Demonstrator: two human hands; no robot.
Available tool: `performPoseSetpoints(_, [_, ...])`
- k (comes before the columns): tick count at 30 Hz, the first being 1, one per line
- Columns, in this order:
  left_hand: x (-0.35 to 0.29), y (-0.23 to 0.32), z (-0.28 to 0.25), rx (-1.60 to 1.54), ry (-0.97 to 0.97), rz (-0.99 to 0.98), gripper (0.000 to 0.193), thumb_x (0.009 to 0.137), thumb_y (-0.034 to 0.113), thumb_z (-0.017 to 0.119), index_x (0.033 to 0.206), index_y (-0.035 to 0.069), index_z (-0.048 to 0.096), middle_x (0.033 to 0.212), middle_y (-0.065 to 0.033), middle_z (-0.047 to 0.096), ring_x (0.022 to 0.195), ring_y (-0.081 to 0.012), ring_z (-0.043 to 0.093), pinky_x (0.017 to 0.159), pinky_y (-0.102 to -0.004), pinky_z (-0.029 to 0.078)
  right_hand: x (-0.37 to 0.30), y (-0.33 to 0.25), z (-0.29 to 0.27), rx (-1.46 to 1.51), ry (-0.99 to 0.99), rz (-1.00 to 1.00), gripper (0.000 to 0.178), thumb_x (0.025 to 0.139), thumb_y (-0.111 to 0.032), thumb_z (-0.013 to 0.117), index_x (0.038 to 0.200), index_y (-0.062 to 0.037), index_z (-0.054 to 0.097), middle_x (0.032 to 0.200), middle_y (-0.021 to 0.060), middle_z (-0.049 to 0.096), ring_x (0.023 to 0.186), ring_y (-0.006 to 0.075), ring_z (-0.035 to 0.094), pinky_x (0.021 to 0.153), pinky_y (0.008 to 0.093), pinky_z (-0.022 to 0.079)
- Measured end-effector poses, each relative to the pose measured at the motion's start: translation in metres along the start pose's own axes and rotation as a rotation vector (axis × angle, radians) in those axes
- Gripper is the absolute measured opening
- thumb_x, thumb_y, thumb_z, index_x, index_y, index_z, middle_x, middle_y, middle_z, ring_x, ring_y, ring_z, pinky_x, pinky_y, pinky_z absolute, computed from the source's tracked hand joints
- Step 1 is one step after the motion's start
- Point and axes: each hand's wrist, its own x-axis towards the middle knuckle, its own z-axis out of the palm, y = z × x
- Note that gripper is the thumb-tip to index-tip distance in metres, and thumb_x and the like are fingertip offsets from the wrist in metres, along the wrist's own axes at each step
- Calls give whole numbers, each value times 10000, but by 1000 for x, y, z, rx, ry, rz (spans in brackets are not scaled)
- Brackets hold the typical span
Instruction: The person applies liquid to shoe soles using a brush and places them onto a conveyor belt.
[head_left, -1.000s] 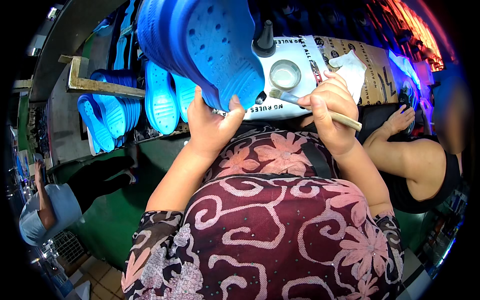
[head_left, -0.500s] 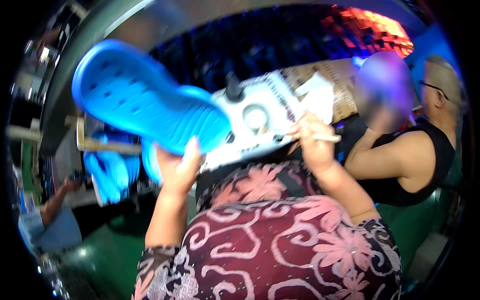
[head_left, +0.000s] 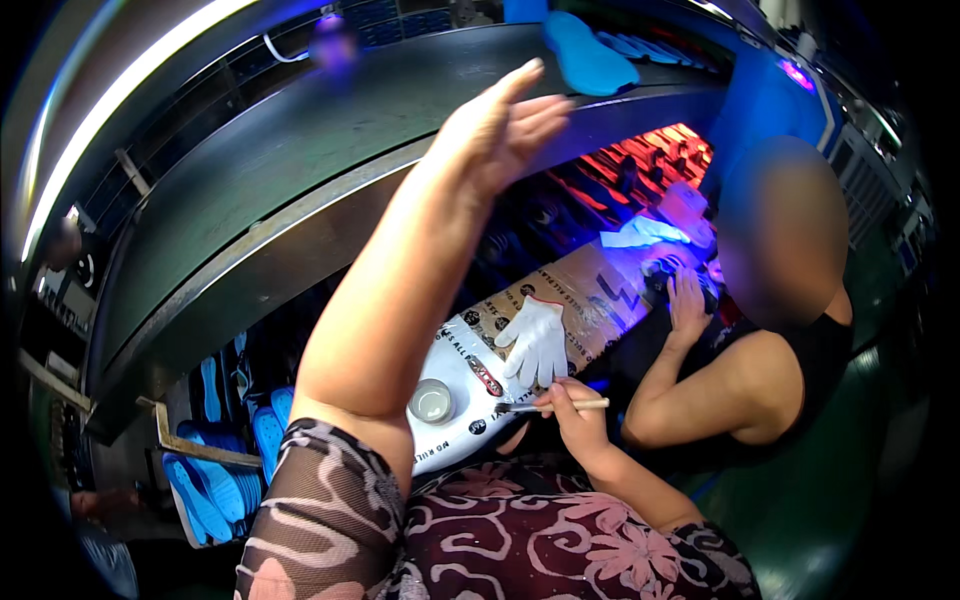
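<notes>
My left hand (head_left: 500,130) is raised high with the fingers spread and nothing in it, just below the edge of a dark upper conveyor shelf (head_left: 330,150). A blue clog (head_left: 590,55) lies on that shelf a little beyond my fingertips. Low down, my right hand (head_left: 578,420) grips a thin wooden-handled brush (head_left: 560,405) over the paper-covered work board (head_left: 590,290). A small round pot (head_left: 432,400) stands on the board left of the brush tip. A white glove (head_left: 535,340) lies just above the brush.
A co-worker in a black top (head_left: 760,400) sits at my right with a hand (head_left: 688,305) on the board under violet light. Several blue clogs (head_left: 215,470) hang on a rack at the lower left. Red-lit racks glow behind the board.
My left hand rose from in front of me to the upper shelf and let go of the blue clog, which now lies there. My right hand still holds the brush.
</notes>
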Motion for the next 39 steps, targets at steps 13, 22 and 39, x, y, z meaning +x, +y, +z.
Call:
performPoseSetpoints(13, [-455,-86,-234,397,1064,-224,234,896,156,541,1097,40,571,823,-52,601,673,-111,549,598,-228,450,4,31,21,177,-168,98,335,982,-197,437,853,69,595,704,94,595,586,124,515,648,257,450])
performPoseSetpoints(22, [-716,-147,-280,432,1208,-1086,537,872,238,565,1354,82,388,712,-34,581,445,-83,395,388,-239,318,18,2,128,152,-417,91,354,966,-228,460,753,16,603,650,78,565,600,122,501,989,379,375])
performPoseSetpoints(39, [-500,-48,-365,1851,1160,-654,409,752,190,631,1126,64,523,975,-157,626,880,-344,618,743,-435,501,11,-4,108,111,-108,300,382,940,-305,516,782,22,630,670,67,578,640,120,514,669,252,400])
